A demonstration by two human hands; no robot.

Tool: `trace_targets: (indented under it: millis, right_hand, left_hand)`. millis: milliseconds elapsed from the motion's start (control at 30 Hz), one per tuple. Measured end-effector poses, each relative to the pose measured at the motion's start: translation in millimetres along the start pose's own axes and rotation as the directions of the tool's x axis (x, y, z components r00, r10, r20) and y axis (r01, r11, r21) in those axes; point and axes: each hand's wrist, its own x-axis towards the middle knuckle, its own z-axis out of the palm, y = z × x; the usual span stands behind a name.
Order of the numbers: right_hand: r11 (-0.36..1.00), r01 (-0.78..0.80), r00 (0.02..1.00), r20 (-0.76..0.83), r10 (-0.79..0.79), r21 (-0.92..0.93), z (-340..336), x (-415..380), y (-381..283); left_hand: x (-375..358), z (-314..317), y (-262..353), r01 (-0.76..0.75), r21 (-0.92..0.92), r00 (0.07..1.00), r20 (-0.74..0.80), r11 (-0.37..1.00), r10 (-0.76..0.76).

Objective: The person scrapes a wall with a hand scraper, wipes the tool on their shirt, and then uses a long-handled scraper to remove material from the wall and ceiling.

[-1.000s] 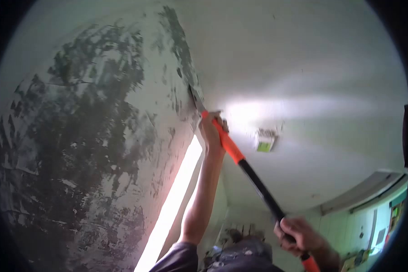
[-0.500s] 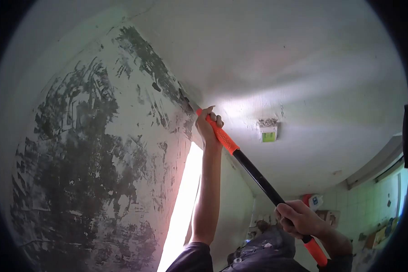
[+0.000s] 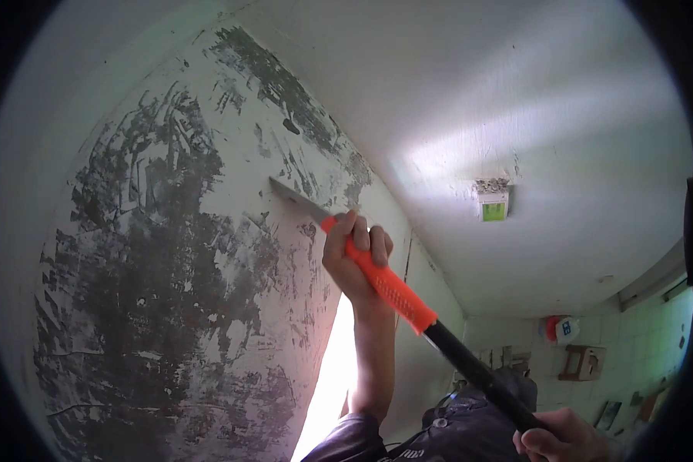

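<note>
Against the patchy grey-scraped white wall [image 3: 169,292], the left hand [image 3: 352,258] and right hand [image 3: 564,439] both gripped a long orange-and-black-handled scraper [image 3: 408,308], its blade on the wall.

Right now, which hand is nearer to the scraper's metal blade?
Left. The left hand grips the orange handle just below the blade; the right hand holds the black shaft far down, near the frame's bottom edge.

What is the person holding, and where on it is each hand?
A scraper: left hand on the orange grip near the blade, right hand low on the black shaft.
</note>
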Motion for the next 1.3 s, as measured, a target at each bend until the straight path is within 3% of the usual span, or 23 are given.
trace_targets:
  millis: [33, 100, 133, 167, 233, 367, 433, 700, 733, 800, 833, 867, 900, 967, 1000, 1100, 1167, 1233, 1267, 1300]
  right_hand:
    - [1.0, 0.001, 1.0, -0.01, -0.001, -0.003, -3.6, 5.0, -2.1]
    - [0.995, -0.092, 0.977, -0.197, 0.083, -0.037, -15.1, 5.8, -1.0]
    - [0.999, -0.007, 0.989, -0.146, 0.001, -0.039, -7.3, 3.6, -3.6]
    - [0.999, -0.019, 0.99, -0.14, 0.013, -0.045, -4.0, 1.9, -3.7]
    - [0.983, -0.139, 0.99, 0.009, 0.139, 0.12, 5.7, -0.8, -0.6]
    - [0.997, -0.065, 0.992, 0.109, 0.06, 0.044, 20.7, 11.2, 21.9]
    - [0.994, -0.008, 0.987, 0.163, -0.009, 0.105, 22.3, 16.4, 32.4]
    - [0.997, -0.002, 0.998, 0.061, -0.002, 0.074, 50.9, 8.1, 49.2]
    - [0.954, 0.282, 0.959, -0.007, -0.284, -0.106, 49.8, 17.9, 66.4]
    - [0.815, 0.504, 0.844, -0.037, -0.535, -0.285, 58.4, 22.3, 60.6]
    - [0.966, 0.257, 0.96, -0.108, -0.26, -0.037, 58.5, 24.0, 40.3]
    - [0.979, -0.001, 0.994, -0.107, 0.023, 0.204, 59.9, 22.6, 20.3]
    - [0.982, 0.027, 0.992, -0.126, -0.003, 0.186, 65.1, 10.7, 16.0]
    - [0.984, -0.073, 0.995, -0.053, 0.082, 0.16, 78.1, -10.5, 18.6]
    - [0.992, -0.103, 0.99, -0.092, 0.109, 0.069, 73.7, -7.4, 17.1]
    - [0.986, -0.044, 0.981, -0.182, 0.073, 0.16, 56.8, 20.0, -1.3]
    - [0.996, -0.032, 0.983, -0.177, 0.047, 0.084, 59.6, -0.7, 4.4]
    - [0.991, -0.125, 0.975, -0.178, 0.132, 0.052, 70.8, -10.0, -0.8]
    - [0.936, 0.091, 0.979, -0.141, -0.146, -0.341, 58.9, 11.2, 0.3]
    - [0.687, 0.243, 0.906, -0.093, -0.413, -0.685, 47.4, 32.3, 2.1]
  left_hand:
    - [8.7, 0.5, -0.8, 0.035, -0.027, 0.991, 0.13, 0.999, -0.031]
    - [15.1, 28.3, -16.2, -0.06, -0.034, 0.998, 0.007, 0.998, 0.06]
    - [6.6, 30.2, -12.0, -0.061, -0.013, 0.996, -0.061, 0.998, 0.061]
    - [0.3, 30.0, -6.5, -0.063, 0.012, 0.992, -0.109, 0.998, 0.063]
    - [-16.4, 15.5, 3.7, -0.038, 0.049, 0.992, -0.115, 0.998, 0.043]
    - [-28.2, 13.8, 17.0, 0.012, 0.145, 0.989, -0.148, 0.989, 0.01]
    - [-28.9, 12.6, 16.5, 0.009, 0.129, 0.986, -0.166, 0.992, 0.012]
    - [-39.3, -2.3, 25.9, 0.027, 0.221, 0.996, -0.094, 0.975, -0.007]
    - [-29.9, -1.1, 23.4, 0.032, 0.216, 0.997, -0.081, 0.976, -0.014]
    - [-6.1, 6.0, 15.2, 0.005, 0.255, 0.989, -0.147, 0.967, 0.034]
    - [0.1, 9.5, 10.2, -0.012, 0.253, 0.998, -0.054, 0.967, 0.026]
    - [-7.7, 4.6, 13.0, 0.015, 0.249, 0.995, -0.103, 0.968, 0.011]
    - [-8.9, 5.5, 16.6, 0.023, 0.233, 0.992, -0.125, 0.972, 0.006]
    - [-17.9, -18.7, 24.3, 0.128, 0.206, 0.992, -0.021, 0.97, -0.126]
    - [-11.0, -14.8, 18.2, 0.099, 0.202, 0.992, -0.091, 0.974, -0.082]
    - [12.5, 16.8, 6.5, 0.055, 0.166, 0.987, -0.158, 0.985, -0.029]
    - [-3.0, 5.5, 9.7, 0.021, 0.146, 0.99, -0.139, 0.989, 0.0]
    - [-3.1, -8.0, 12.9, 0.077, 0.159, 0.996, -0.06, 0.984, -0.068]
    - [22.2, -6.3, -3.4, -0.042, 0.071, 0.996, -0.074, 0.997, 0.047]
    - [33.9, 4.3, -5.4, -0.089, 0.163, 0.996, 0.001, 0.983, 0.09]
